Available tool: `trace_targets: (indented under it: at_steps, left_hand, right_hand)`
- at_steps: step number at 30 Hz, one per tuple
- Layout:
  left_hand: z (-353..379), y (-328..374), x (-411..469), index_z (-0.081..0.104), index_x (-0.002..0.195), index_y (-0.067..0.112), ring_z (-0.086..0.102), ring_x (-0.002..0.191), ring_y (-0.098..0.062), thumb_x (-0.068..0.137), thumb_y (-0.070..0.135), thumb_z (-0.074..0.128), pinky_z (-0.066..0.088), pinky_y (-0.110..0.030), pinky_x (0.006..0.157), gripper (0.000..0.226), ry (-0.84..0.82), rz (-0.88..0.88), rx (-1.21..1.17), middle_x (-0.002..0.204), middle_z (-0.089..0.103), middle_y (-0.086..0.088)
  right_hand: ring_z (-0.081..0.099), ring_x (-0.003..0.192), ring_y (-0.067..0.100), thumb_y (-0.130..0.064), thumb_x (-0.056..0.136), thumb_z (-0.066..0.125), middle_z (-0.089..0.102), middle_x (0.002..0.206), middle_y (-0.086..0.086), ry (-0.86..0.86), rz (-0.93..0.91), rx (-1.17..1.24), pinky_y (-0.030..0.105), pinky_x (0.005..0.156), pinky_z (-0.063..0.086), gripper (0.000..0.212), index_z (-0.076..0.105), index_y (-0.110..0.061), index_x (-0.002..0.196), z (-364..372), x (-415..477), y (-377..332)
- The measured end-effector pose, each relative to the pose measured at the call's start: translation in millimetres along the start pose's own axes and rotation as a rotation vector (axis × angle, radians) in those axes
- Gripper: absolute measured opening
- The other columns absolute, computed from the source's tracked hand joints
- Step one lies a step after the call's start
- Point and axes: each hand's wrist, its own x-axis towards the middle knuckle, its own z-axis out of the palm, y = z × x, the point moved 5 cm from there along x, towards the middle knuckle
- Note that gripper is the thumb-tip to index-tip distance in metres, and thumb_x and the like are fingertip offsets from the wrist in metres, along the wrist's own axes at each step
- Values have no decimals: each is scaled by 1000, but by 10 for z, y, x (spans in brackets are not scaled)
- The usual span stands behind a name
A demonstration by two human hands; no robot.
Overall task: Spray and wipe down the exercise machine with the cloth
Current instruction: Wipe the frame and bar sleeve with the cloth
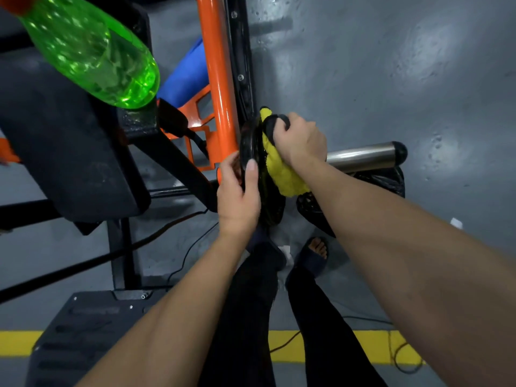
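A yellow cloth lies bunched against a black weight plate on the exercise machine's orange post. My right hand grips the cloth and presses it on the plate's outer face. My left hand holds the plate's near rim, thumb on top and fingers curled behind it. A green spray bottle stands on the black padded seat at upper left, its orange cap cut off by the frame's edge.
A steel bar with a black end cap sticks out to the right of the plate. Black frame bars and a step plate lie at left. A blue roll sits behind the post. Cables and a yellow floor line run below, by my feet.
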Motion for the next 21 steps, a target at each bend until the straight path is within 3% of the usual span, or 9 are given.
trace_targets:
  at_steps: [4, 7, 9, 11, 14, 16, 18, 21]
  left_hand:
    - [56, 112, 120, 57, 126, 22, 62, 101, -13, 106, 41, 52, 45, -24, 84, 28, -14, -140, -9, 106, 67, 8]
    - [36, 98, -31, 55, 142, 24, 58, 115, -7, 107, 41, 50, 42, -12, 93, 39, -44, -113, -53, 127, 65, 8]
    - [-30, 91, -31, 59, 142, 23, 58, 123, -9, 106, 40, 53, 43, -21, 106, 40, -77, -101, -49, 132, 66, 5]
    - [-166, 164, -3, 67, 132, 20, 62, 119, -9, 103, 44, 56, 48, -35, 107, 38, -70, -29, -49, 126, 70, 4]
    - [-454, 291, -35, 72, 118, 13, 62, 120, -11, 100, 55, 51, 50, -43, 105, 50, 70, 125, -89, 123, 69, 3]
    - [-497, 427, -84, 67, 122, 14, 63, 118, -13, 97, 61, 51, 51, -42, 103, 55, -22, 183, -150, 122, 68, 2]
    - [-489, 538, -151, 58, 133, 21, 64, 115, -7, 94, 59, 60, 52, -32, 100, 54, -179, 139, -245, 123, 68, 6]
    - [-579, 552, -106, 59, 125, 24, 66, 106, -3, 98, 48, 61, 53, -34, 97, 36, -69, 2, -352, 113, 71, 14]
  right_hand:
    - [59, 111, 41, -48, 98, 43, 68, 119, 17, -127, -97, 105, 40, 86, 43, 39, 61, -25, 124, -122, -119, 51]
    - [60, 114, 32, -39, 102, 49, 68, 118, 12, -191, -87, 239, 35, 92, 45, 30, 63, -20, 121, -267, -260, 164]
    - [62, 101, 14, -32, 103, 56, 67, 109, 3, -140, -66, 397, 23, 85, 46, 22, 63, -17, 118, -414, -446, 186]
    - [61, 86, -2, -34, 101, 62, 66, 106, -4, -68, -40, 557, 11, 77, 44, 24, 60, -17, 118, -589, -666, 105]
    - [64, 104, 3, -41, 96, 67, 66, 117, -2, 1, -39, 709, 22, 91, 51, 38, 57, -19, 125, -785, -955, -179]
    - [67, 109, 12, -44, 93, 70, 67, 121, 1, 40, 15, 868, 35, 98, 56, 45, 55, -19, 127, -909, -1107, -371]
    - [72, 103, 17, -34, 94, 73, 70, 118, 6, 4, 101, 1098, 38, 90, 61, 46, 51, -17, 130, -951, -1227, -564]
    - [76, 88, 18, -24, 94, 74, 71, 114, 10, -97, 154, 1181, 42, 73, 64, 50, 44, -13, 133, -982, -1366, -778]
